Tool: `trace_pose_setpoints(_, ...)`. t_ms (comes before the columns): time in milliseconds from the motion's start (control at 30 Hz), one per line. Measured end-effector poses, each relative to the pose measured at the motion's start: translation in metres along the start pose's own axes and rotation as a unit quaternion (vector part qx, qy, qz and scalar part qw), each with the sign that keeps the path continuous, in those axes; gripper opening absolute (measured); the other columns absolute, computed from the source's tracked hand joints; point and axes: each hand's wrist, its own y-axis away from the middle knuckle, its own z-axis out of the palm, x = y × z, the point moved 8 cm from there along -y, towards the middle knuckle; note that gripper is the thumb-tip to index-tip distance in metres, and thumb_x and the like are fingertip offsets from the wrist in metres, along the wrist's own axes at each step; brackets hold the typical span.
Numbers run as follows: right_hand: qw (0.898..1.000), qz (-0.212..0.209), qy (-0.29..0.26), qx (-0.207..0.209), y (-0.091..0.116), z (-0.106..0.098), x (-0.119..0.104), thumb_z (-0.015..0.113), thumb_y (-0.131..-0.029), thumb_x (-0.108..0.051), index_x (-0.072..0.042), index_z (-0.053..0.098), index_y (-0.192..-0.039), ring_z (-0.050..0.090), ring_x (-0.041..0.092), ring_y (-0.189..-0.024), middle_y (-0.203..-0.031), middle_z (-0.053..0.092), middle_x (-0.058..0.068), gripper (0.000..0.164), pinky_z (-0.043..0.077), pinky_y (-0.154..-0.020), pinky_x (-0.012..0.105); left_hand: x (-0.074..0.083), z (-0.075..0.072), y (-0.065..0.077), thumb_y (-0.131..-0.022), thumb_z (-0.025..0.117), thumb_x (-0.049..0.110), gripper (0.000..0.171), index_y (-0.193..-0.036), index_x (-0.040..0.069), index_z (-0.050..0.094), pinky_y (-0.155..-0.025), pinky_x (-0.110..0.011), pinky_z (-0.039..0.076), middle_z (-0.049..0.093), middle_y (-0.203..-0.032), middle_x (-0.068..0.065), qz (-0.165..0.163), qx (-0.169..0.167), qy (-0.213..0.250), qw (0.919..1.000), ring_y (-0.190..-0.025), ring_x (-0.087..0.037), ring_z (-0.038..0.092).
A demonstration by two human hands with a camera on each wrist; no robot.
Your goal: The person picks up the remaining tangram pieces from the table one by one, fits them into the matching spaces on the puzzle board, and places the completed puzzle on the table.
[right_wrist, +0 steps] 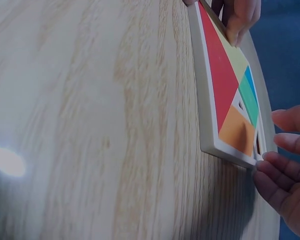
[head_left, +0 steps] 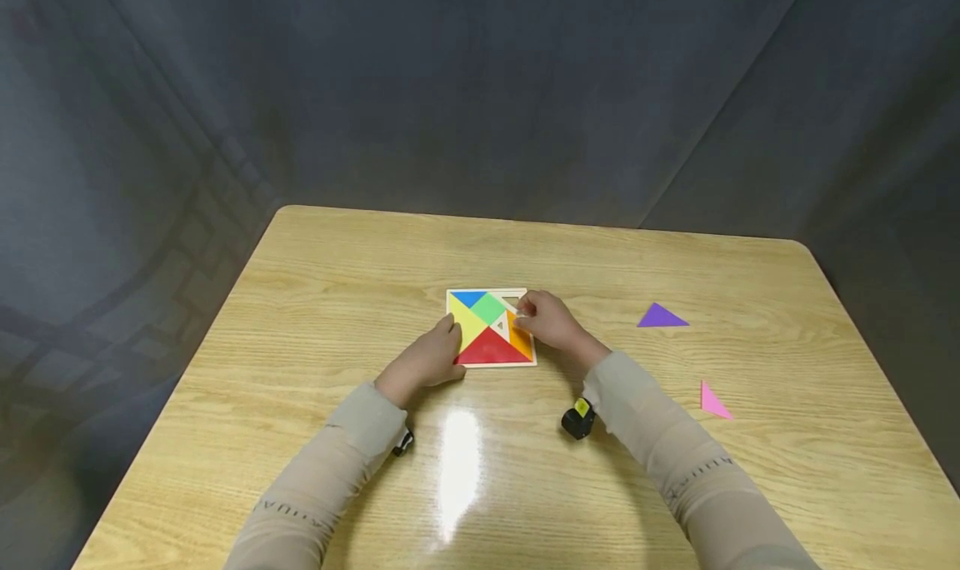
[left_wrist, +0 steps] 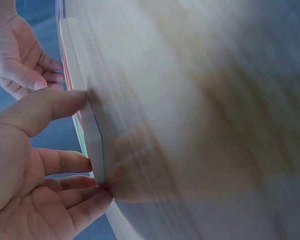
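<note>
A white-rimmed tangram tray [head_left: 492, 366] lies on the table with red [head_left: 491, 349], yellow [head_left: 467, 324], green [head_left: 489, 308], blue [head_left: 468, 297] and orange [right_wrist: 237, 129] pieces in it. Two triangular spaces in it show the pale base with cut-out holes. My left hand [head_left: 433, 355] holds the tray's near left corner, its thumb at the near edge and its fingers along the left edge. At the tray's right side is my right hand [head_left: 551, 320], fingers loosely bent; the right wrist view shows its lower fingers touching the rim and no piece between its fingers.
A purple triangle [head_left: 662, 317] lies on the wooden table [head_left: 337, 287] to the right, with a smaller pink triangle [head_left: 715, 401] nearer the front. A dark curtain [head_left: 480, 95] hangs behind the table. Each wrist carries a small black camera [head_left: 577, 420].
</note>
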Motion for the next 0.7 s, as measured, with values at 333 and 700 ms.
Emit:
trace_pose_setpoints(333, 1.0, 0.005, -0.015, 0.004, 0.006, -0.004, 0.007, 0.061, -0.077, -0.009, 0.003, 0.056, -0.094, 0.044, 0.022, -0.074, -0.082, 0.048, 0.01, 0.021, 0.039, -0.063, 0.029, -0.001, 0.0, -0.001, -0.074, 0.063, 0.019, 0.06, -0.117, -0.015, 0.038, -0.088, -0.035, 0.038, 0.026, -0.129, -0.031, -0.002, -0.004, 0.005, 1.0, -0.104, -0.035, 0.046)
trace_pose_setpoints(700, 1.0, 0.014, -0.022, 0.003, 0.013, -0.007, 0.014, 0.061, -0.077, -0.009, 0.005, 0.056, -0.095, 0.047, 0.023, -0.079, -0.088, 0.052, 0.013, 0.023, 0.043, -0.067, 0.03, -0.002, 0.001, -0.002, -0.073, 0.063, 0.019, 0.062, -0.118, -0.016, 0.037, -0.087, -0.035, 0.038, 0.026, -0.128, -0.031, 0.002, -0.003, 0.005, 1.0, -0.103, -0.034, 0.046)
